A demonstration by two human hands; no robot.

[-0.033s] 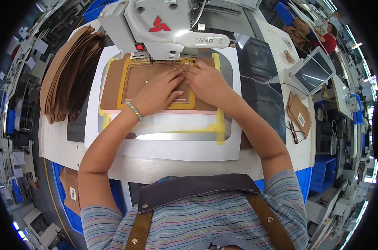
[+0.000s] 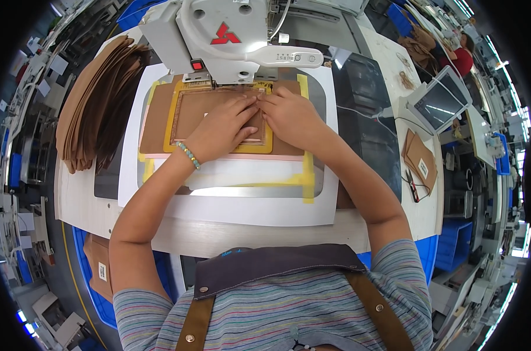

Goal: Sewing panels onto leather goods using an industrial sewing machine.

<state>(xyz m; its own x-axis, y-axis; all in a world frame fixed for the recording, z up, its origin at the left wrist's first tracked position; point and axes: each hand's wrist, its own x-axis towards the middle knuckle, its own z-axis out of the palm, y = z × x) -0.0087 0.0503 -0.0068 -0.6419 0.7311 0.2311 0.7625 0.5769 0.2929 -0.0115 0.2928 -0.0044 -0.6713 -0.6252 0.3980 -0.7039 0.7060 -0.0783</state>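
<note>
Head view: left hand (image 2: 221, 131) and right hand (image 2: 289, 117) lay flat, fingers spread, gripping nothing, pressing the brown leather panel (image 2: 186, 111) inside the yellow frame (image 2: 177, 102) at the bench's far edge, unchanged from the earlier frame. Sewing machine head (image 2: 230, 35) hid the frame's far edge and needle.

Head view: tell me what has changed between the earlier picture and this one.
Nothing has visibly changed. Both the left hand and the right hand lie flat on the brown piece inside the yellow frame under the white sewing machine head, fingertips meeting, as before. The stack of brown pieces at the left is where it was.
</note>
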